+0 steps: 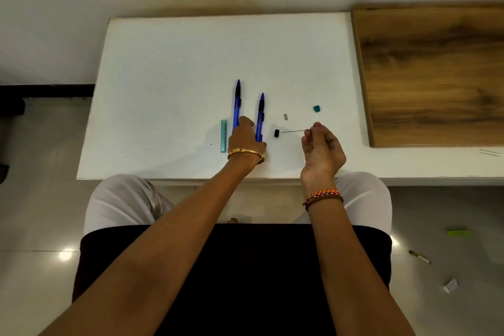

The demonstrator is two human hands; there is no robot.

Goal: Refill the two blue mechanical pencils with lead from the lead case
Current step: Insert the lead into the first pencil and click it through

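Two blue mechanical pencils lie side by side on the white table (169, 68), tips pointing away: the left pencil (236, 102) and the right pencil (260, 114). My left hand (245, 138) rests over their near ends, fingers touching the right pencil's end. A pale teal lead case (223, 135) lies just left of that hand. My right hand (320, 146) pinches a thin lead stick (293, 131) that points left toward a small black cap (277, 133). A small grey eraser piece (285, 116) and a teal case cap (316, 108) lie nearby.
A wooden board (436, 73) covers the table's right side. The wall runs behind the table. On the floor at the right lie a green item (457, 233), a pencil-like stick (420, 256) and a small white object (451, 285). My lap sits below the table edge.
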